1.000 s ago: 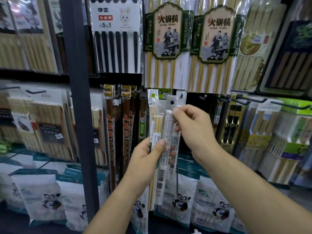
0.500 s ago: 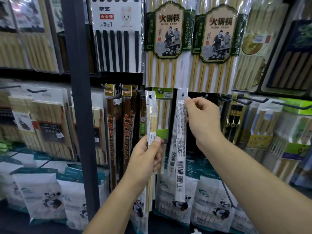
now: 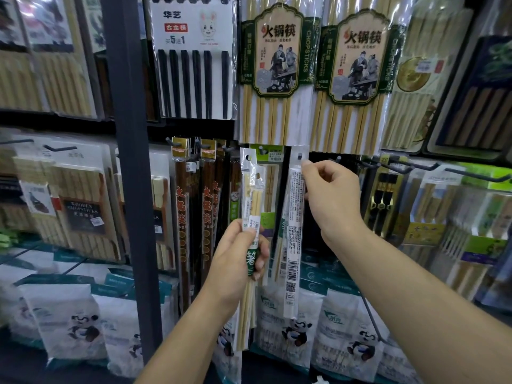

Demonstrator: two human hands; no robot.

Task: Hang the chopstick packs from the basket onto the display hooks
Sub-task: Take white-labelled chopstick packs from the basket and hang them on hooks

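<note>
Near: your left hand (image 3: pixel 232 261) grips the bamboo chopstick packs (image 3: pixel 249 189) low, fingers curled round them; the free tops could fan and slip.

Beyond: your right hand (image 3: pixel 332 200) pinches the narrow white pack (image 3: pixel 293 231) near its top, hole at hook height. The hook tip is hidden. If the hole misses it and you release, the pack drops onto the panda bags (image 3: pixel 343 336).
</note>
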